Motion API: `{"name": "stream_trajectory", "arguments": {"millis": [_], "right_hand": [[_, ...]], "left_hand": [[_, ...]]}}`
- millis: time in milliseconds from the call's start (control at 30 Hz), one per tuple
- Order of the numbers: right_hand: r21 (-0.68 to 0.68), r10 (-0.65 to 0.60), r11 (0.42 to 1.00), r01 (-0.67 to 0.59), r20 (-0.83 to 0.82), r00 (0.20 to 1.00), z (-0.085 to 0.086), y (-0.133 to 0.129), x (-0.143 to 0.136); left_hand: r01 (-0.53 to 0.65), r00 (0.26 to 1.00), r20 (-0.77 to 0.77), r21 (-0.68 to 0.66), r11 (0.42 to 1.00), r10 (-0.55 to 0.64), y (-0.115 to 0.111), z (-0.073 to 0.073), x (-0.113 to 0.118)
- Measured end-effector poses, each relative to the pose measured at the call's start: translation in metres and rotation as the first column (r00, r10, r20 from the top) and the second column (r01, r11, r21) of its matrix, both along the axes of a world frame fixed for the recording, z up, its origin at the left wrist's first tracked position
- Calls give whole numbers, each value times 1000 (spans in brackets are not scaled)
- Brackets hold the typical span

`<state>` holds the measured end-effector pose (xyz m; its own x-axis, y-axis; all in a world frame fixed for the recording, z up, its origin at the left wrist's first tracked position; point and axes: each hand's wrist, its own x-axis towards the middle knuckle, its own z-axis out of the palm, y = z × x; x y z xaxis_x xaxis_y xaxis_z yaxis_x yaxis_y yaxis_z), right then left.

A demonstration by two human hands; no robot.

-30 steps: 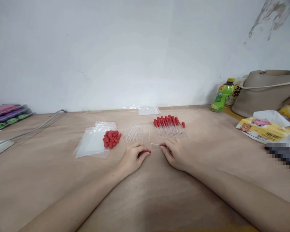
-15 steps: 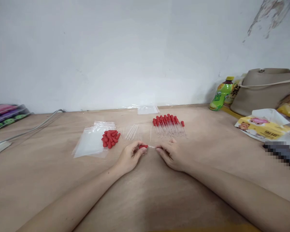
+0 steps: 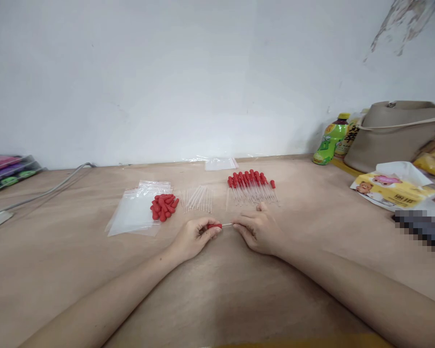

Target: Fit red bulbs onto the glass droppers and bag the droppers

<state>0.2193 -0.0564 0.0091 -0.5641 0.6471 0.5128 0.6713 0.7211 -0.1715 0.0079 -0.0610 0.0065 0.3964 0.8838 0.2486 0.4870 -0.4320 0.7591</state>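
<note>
Two bare arms come in from the bottom, over a brown surface point(image 3: 166, 299). The left hand point(image 3: 195, 238) has its thumb and fingers pinched around a red rubber cap point(image 3: 216, 225). The right hand point(image 3: 260, 232) is pinching a thin clear tube point(image 3: 227, 224). The tube and the red cap lie in one line, between the two hands, and they meet end to end. I can't tell how far the tube goes inside.

Over on the right is a dark thing point(image 3: 422, 232), too blurry to name. A yellow tissue pack point(image 3: 395, 191) with a bear on it lies just past that.

A bit past the left hand, some flat clear bags point(image 3: 126, 215) are spread out. A pile of red caps point(image 3: 164, 207) sits at their right edge. Next come loose clear tubes point(image 3: 198, 198), lying side by side. Past the right hand is a bunch of tubes with red tops point(image 3: 252, 186), with the red ends pointing away from the person.

Far on the left, a gray cord point(image 3: 58, 186) runs near a pack of pink, purple and green things point(image 3: 12, 169). More small clear bags point(image 3: 220, 164) lie by the white wall point(image 3: 166, 87). Back on the right, a green bottle point(image 3: 331, 140) with a yellow lid leans beside a big tan bag point(image 3: 391, 137).
</note>
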Motion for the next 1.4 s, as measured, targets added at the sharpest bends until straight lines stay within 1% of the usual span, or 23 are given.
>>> {"name": "stream_trajectory", "arguments": {"millis": [67, 133, 200, 300, 367, 433, 633, 800, 900, 1000, 1167, 1233, 1300, 1333, 1367, 1400], "right_hand": [[1, 17, 1000, -17, -3, 1000, -1, 1, 0], [-26, 64, 998, -65, -24, 998, -2, 3, 1], [-71, 101, 992, -106, -75, 992, -2, 5, 3], [-129, 113, 982, -136, -171, 979, -1, 8, 6], [-122, 121, 981, -148, -206, 971, -1, 8, 6], [-92, 123, 985, -144, -206, 971, -2, 7, 4], [-46, 89, 994, -94, -104, 991, -4, 5, -3], [-34, 69, 997, -69, -12, 998, -3, 6, -6], [-35, 67, 997, -67, 18, 998, 0, 7, -6], [-5, 59, 998, -59, 63, 996, 5, 8, -5], [47, 59, 997, -67, 162, 985, 11, 7, 1], [40, 21, 999, -28, 153, 988, 14, 8, 5], [-12, -68, 998, 69, 85, 994, 18, 13, 10], [-58, -142, 988, 144, 32, 989, 20, 18, 13], [-113, -236, 966, 232, -23, 971, 22, 23, 15], [-171, -340, 930, 324, -72, 938, 24, 30, 16]], "left_hand": [[-7, 1000, -7, 2, 1000, 7, 0, 0, 0], [-6, 1000, 3, 6, 1000, 6, 0, -1, 0], [-14, 1000, 28, 11, 1000, 13, 2, -2, 0], [-33, 998, 53, 20, 999, 32, 4, -2, -1], [-44, 998, 53, 13, 999, 43, 5, -2, -2], [-53, 997, 49, -5, 999, 53, 5, -1, -2], [-51, 995, 84, -50, 997, 55, 2, -1, 0], [-32, 998, 50, -21, 999, 33, 2, -1, 0], [-33, 997, 74, 1, 999, 33, 4, -3, 0], [-50, 995, 90, 12, 999, 48, 6, -3, -1], [-27, 999, 32, 0, 1000, 27, 10, 0, -5], [-56, 998, 30, -11, 998, 57, 11, 1, -7], [-94, 995, 34, -14, 995, 95, 12, 2, -9], [-103, 994, 29, -9, 995, 103, 12, 2, -10], [-104, 994, 15, 1, 995, 104, 12, 3, -10], [-99, 995, -6, 15, 995, 99, 12, 4, -10]]}}
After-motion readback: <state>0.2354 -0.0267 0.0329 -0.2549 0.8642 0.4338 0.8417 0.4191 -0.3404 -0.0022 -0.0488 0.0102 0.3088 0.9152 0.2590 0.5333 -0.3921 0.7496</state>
